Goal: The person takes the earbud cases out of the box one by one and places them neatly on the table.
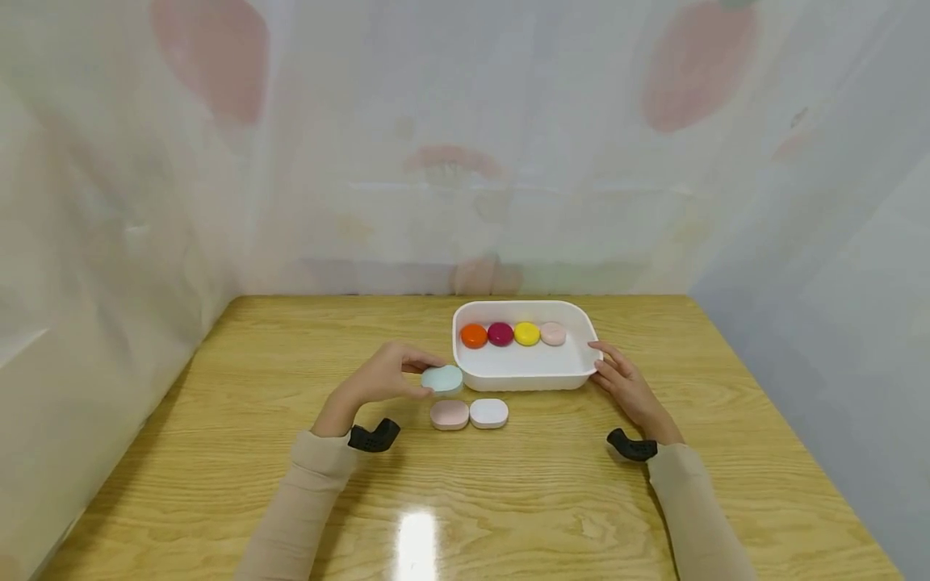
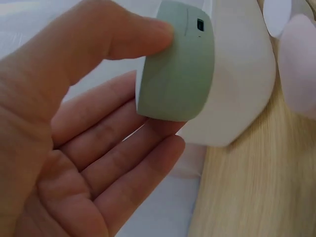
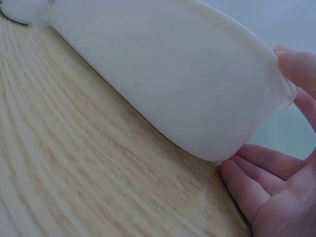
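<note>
My left hand (image 1: 388, 375) pinches a mint-green oval case (image 1: 441, 379) between thumb and fingers, beside the left front corner of a white tray (image 1: 526, 382). A small dark port shows on the case (image 2: 180, 64) in the left wrist view. My right hand (image 1: 626, 389) holds the tray's right end, one digit over the rim and other fingers low against the outer wall. Inside the tray, a row runs along the back: orange (image 1: 474, 336), dark red (image 1: 500, 334), yellow (image 1: 526, 333) and pale pink (image 1: 553, 334) round pieces.
In front of the tray, a pink oval case (image 1: 450, 415) and a white oval case (image 1: 489, 413) lie side by side on the wooden table (image 1: 538, 500). A patterned curtain (image 1: 450, 218) hangs along the table's back edge.
</note>
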{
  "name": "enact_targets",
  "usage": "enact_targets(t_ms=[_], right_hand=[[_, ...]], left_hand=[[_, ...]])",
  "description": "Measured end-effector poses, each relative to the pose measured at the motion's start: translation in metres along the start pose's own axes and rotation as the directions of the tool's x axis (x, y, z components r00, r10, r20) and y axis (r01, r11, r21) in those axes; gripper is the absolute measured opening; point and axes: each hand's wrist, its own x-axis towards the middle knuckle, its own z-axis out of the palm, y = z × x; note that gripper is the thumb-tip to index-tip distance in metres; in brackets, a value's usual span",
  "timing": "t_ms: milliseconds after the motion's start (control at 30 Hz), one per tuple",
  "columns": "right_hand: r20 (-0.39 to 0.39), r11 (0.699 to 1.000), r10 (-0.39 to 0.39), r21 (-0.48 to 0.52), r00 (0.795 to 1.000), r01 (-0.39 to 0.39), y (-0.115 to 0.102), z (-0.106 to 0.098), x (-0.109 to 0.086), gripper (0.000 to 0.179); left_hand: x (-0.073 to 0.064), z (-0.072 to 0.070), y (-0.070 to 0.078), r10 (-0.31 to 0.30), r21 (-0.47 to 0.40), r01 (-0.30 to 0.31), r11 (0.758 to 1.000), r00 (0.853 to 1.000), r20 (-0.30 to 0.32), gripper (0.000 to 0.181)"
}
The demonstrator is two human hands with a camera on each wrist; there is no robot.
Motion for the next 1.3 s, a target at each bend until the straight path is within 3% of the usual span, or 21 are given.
enact_targets(t_ms=[200, 333, 667, 1300], right_hand=[[0.001, 1.000, -0.004, 0.019, 1.000, 0.004, -0.001, 0.000, 0.000, 0.043], [0.001, 1.000, 0.002, 0.009, 1.000, -0.002, -0.001, 0.000, 0.001, 0.043], [-0.003, 1.000, -0.011, 0.008, 1.000, 0.011, -0.001, -0.001, 0.000, 0.044], [-0.022, 0.998, 0.041, -0.040, 0.999, -0.042, -0.001, 0.000, 0.001, 0.049]], left_hand=[[-0.010, -0.004, -0.014, -0.057, 0.011, 0.057, 0.998, 0.998, -0.001, 0.042], [-0.014, -0.008, -0.023, -0.061, 0.025, 0.061, 0.998, 0.998, 0.003, 0.042], [-0.026, -0.014, -0.041, -0.172, 0.014, 0.172, 0.985, 0.978, 0.116, 0.044], [-0.029, -0.008, -0.048, -0.225, -0.021, 0.233, 0.972, 0.957, 0.180, 0.041]])
